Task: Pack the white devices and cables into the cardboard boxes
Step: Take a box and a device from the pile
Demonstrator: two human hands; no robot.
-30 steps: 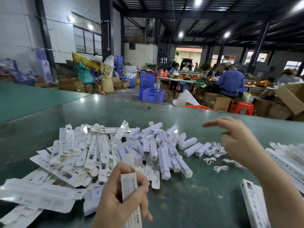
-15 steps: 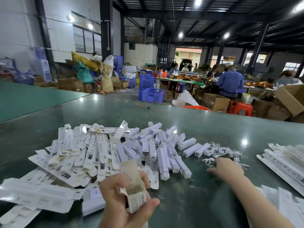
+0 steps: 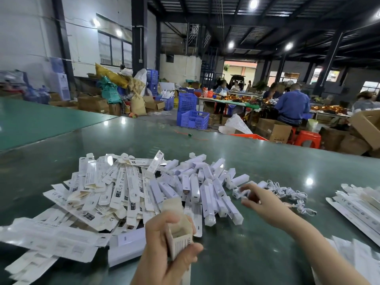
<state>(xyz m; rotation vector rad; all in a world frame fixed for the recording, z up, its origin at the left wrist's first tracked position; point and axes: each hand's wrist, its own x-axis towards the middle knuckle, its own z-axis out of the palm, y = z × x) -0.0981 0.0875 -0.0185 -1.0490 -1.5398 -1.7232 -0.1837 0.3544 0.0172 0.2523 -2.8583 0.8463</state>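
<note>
Busy warehouse floor, workers seated at far tables, blue crates (image 3: 194, 118) and brown cartons stacked beyond; we look down on a glossy green table (image 3: 267, 161). A heap of flat unfolded cardboard boxes (image 3: 107, 188) sits on our left side of it, and a pile of white devices (image 3: 207, 190) lies just right of that, so both are within reach of either hand. The cables (image 3: 287, 192), small white coiled bundles, lie beside the devices to the right, and another stack of flat boxes (image 3: 357, 204) lies at the far right edge. Our left hand (image 3: 164, 249) is clenched around 1 opened box (image 3: 180, 237), mouth tilted up and toward us with its flap standing, in our judgement so a device can slide straight in. Our right hand (image 3: 261, 202) reaches out over the right edge of the device pile, fingers curled and pinching 1 small white device (image 3: 239, 192) there; motion blur hides exactly how it is held. We judge the step as fetching contents for the held box. Nothing sits inside the box that we can see. Risk: the thin box crushing under the grip.
</note>
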